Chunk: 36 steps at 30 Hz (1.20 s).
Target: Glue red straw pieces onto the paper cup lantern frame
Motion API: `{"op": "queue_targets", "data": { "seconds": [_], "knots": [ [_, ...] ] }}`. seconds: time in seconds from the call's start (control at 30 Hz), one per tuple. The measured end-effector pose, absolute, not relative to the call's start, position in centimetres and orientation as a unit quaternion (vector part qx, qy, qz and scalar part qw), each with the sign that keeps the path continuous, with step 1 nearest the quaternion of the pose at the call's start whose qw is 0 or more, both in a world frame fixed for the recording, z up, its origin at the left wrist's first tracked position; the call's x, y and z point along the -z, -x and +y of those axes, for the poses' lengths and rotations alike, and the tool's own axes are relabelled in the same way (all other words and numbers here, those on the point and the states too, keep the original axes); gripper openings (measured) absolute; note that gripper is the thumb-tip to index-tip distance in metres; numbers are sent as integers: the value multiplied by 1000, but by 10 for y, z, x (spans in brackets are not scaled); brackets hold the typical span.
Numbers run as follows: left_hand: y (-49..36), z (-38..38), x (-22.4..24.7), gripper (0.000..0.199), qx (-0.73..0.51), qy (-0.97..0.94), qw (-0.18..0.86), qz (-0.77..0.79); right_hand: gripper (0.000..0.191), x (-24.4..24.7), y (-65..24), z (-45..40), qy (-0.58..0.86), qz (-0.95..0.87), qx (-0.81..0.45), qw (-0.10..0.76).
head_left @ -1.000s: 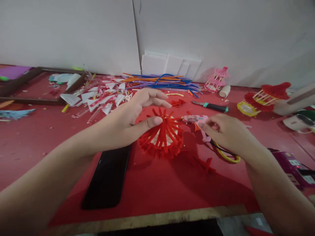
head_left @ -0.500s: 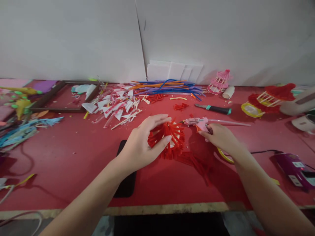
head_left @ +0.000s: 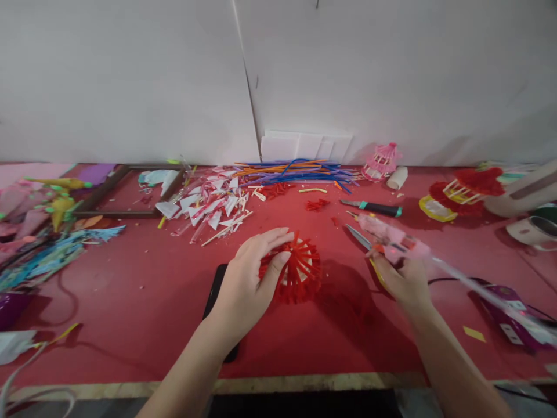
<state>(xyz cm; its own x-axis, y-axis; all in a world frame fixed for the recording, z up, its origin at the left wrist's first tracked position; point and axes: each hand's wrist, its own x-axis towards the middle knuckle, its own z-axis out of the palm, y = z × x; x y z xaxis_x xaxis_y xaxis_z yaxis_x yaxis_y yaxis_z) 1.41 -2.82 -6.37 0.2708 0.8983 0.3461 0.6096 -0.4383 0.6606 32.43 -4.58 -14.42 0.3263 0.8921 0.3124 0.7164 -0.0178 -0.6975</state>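
My left hand (head_left: 257, 280) curves around the left side of a round red craft piece (head_left: 300, 268) made of fuzzy pipe-cleaner strips fanning from a centre over a pale ring. The thumb and fingers grip it on the table. Raised over the table, my right hand (head_left: 404, 284) is wrapped round a pink glue gun (head_left: 394, 237), its nozzle pointing left and a long clear glue stick (head_left: 487, 293) trailing from its back. Scissors (head_left: 358, 237) with yellow handles lie under the glue gun, partly hidden by my right hand. Loose red strips lie in shadow right of the craft piece.
A black phone (head_left: 214, 293) lies beneath my left forearm. Behind are a utility knife (head_left: 376, 208), a bundle of pipe cleaners (head_left: 296, 172) and a pile of scraps (head_left: 213, 200). At right stand a red-and-yellow model (head_left: 463, 191), a cup (head_left: 531, 231) and a purple power strip (head_left: 511, 307).
My right hand has lifted the glue gun off the table and swung it right, uncovering the scissors' blades. The left hand stays on the red piece. The whole view has shifted slightly.
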Motion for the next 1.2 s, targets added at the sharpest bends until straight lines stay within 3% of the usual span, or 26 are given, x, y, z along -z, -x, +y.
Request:
{"op": "queue_targets", "data": {
  "seconds": [0.13,0.3,0.63,1.2],
  "knots": [
    [-12,-29,70,33,-361,-793,190,452,28,141,-301,-80,658,-573,-164,459],
    [-9,-29,71,29,-371,-796,180,444,14,127,-276,-111,557,-656,-242,449],
    [-12,-38,66,26,-374,-781,187,463,14,97,-260,-87,506,-739,-113,429],
    [-9,-37,67,25,-387,-780,180,459,15,94,-261,-81,461,-780,-69,417]
  ]
}}
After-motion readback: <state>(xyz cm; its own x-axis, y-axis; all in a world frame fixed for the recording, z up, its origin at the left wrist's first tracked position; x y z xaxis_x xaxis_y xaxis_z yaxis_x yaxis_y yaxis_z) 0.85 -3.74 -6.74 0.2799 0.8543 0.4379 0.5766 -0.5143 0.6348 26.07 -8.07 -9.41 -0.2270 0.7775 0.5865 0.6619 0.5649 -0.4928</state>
